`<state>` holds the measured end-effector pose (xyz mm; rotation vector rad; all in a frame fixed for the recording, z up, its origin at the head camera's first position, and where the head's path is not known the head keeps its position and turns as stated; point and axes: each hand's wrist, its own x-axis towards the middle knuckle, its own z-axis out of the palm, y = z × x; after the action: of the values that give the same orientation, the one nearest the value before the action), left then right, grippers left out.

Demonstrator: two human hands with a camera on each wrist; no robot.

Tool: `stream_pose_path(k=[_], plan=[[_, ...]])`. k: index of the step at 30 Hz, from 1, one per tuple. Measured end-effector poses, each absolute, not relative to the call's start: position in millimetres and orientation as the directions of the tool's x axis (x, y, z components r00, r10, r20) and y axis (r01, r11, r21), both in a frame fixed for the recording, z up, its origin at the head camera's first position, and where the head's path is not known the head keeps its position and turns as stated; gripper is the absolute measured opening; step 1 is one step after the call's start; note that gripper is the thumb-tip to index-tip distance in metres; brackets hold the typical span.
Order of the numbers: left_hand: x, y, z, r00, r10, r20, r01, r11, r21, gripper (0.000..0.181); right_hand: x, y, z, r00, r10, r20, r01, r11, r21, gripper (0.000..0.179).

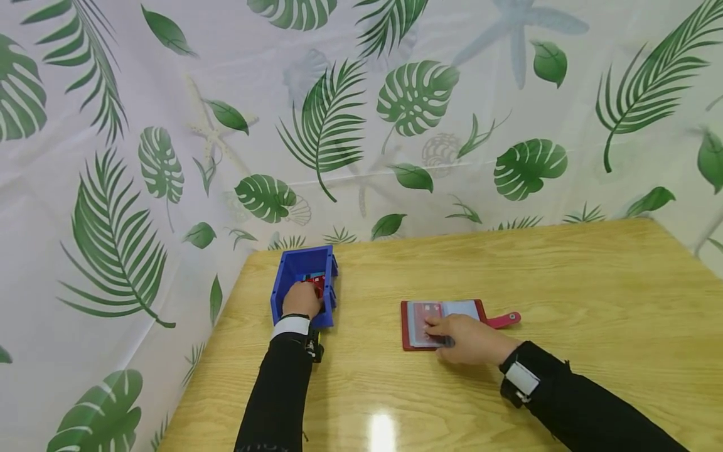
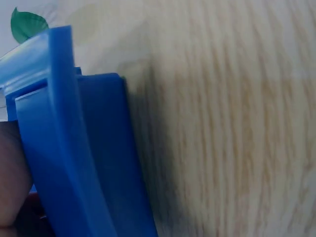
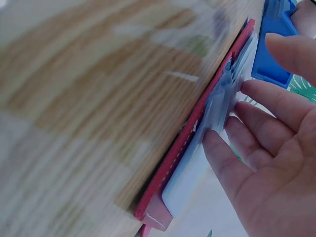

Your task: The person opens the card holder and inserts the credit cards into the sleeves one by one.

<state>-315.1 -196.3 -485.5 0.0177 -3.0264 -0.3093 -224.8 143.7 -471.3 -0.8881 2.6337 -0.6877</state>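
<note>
The red card holder (image 1: 403, 326) lies unfolded on the middle of the table (image 1: 536, 276), its clear sleeves (image 3: 185, 180) upward, so that they can probably be reached without lifting it. The right hand (image 1: 471, 339) is released: its fingers are spread loosely, with fingertips on the sleeves, which perhaps keeps the pages down. A reddish card (image 1: 427, 311) shows in the left sleeve; the strap (image 1: 504, 320) points right, out of the way. The blue bin (image 1: 332, 270) stands at the far left, where the left hand (image 1: 301, 301) reaches inside, beside red cards (image 1: 319, 285); its fingers are hidden, so I cannot tell if it grasps one. The table has wood grain and, at the near side, a bright reflection. Behind hangs a white sheet (image 1: 186, 37) printed with green leaves.
</note>
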Motion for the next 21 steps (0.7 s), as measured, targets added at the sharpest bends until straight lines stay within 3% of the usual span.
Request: stream_pose_path(k=[7, 13, 21], plan=[[-315, -200, -485, -0.991, 0.037, 0.125, 0.048, 0.995, 0.086, 0.028, -224, 145, -469, -0.764, -0.637, -0.099, -0.515, 0.695, -0.502, 0.049], [-317, -203, -480, -0.997, 0.067, 0.028, 0.071, 0.986, 0.151, 0.025, -224, 145, -466, -0.762, -0.641, -0.096, -0.518, 0.691, -0.504, 0.050], [-316, -209, -484, -0.995, 0.097, -0.027, 0.090, 0.973, 0.211, 0.047, -223, 144, -469, -0.757, -0.646, -0.096, -0.524, 0.689, -0.501, 0.050]])
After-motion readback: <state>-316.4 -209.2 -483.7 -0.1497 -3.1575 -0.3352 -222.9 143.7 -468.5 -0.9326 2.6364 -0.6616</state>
